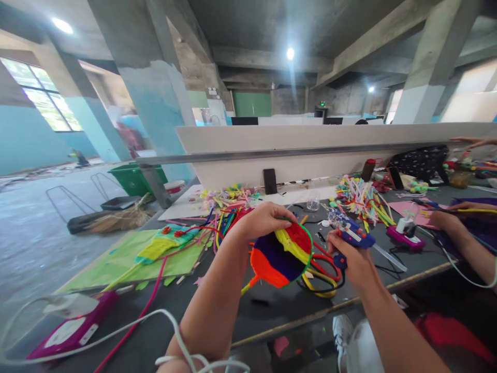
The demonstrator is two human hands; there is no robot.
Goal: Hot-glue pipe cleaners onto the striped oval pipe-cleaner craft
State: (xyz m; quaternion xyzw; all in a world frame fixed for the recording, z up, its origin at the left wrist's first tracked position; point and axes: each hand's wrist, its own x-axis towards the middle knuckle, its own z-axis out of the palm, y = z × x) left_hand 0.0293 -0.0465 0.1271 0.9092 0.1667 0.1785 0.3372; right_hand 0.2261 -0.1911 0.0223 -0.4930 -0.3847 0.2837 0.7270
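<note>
My left hand [272,217] pinches the upper edge of a round, flat piece made of fuzzy pipe cleaners [277,261], banded in red, yellow, dark purple and orange with a green rim. A yellow stem runs down from its lower left side. To the right, my right hand [351,254] is wrapped round the handle of a blue glue gun [355,234]. The gun's nozzle end points up and left, apart from the round piece, and a clear glue stick [390,258] sticks out of its back. Loose red and yellow pipe cleaners [324,280] lie between my hands.
A green board [97,259] with a yellow and turquoise piece lies at left. Purple power strips [73,329] [406,238] and white cables cross the table. Pipe cleaner bundles [359,199] and a phone [269,181] stand toward the partition. Another person's hand [446,223] is at right.
</note>
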